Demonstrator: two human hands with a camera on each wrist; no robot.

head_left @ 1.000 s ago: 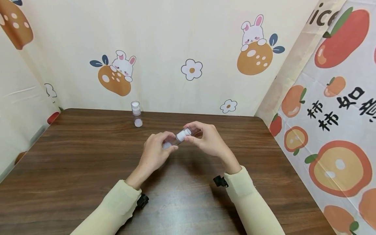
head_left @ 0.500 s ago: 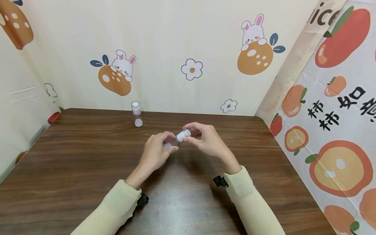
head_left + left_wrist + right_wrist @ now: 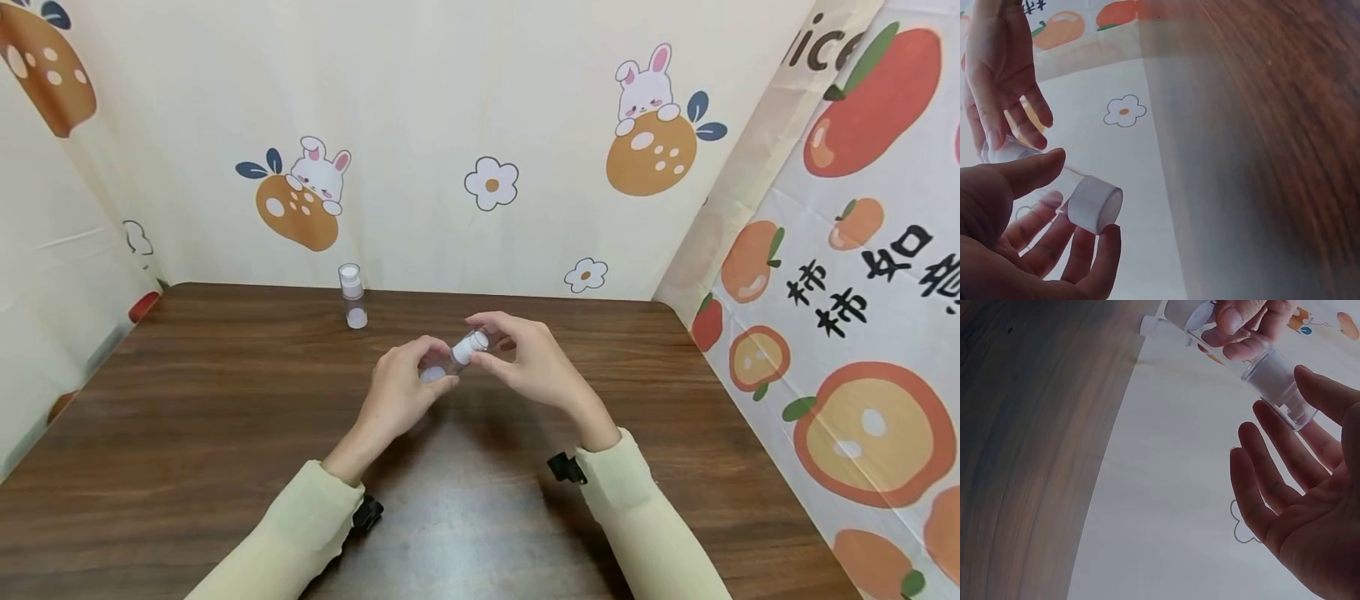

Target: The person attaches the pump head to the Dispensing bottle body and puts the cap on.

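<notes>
Above the middle of the table, a small clear pump bottle point(image 3: 467, 347) with a white pump top and white base is held tilted between both hands. My left hand point(image 3: 401, 385) grips its lower body, thumb on one side and fingers on the other; the white base point(image 3: 1095, 204) sticks out past the fingers in the left wrist view. At the upper end my right hand point(image 3: 534, 360) pinches the capped top point(image 3: 1280, 387) between thumb and fingers. A second, similar bottle point(image 3: 352, 297) stands upright near the table's back edge, left of the hands.
The brown wooden table point(image 3: 225, 417) is bordered at the back by a cream curtain point(image 3: 420, 100) with rabbit and flower prints. To the right hangs a white cloth point(image 3: 825, 275) with fruit prints and writing.
The head view has shifted slightly, so everything sits a little lower in it. Both hands keep their hold on the tilted bottle, with no clear movement against it.
</notes>
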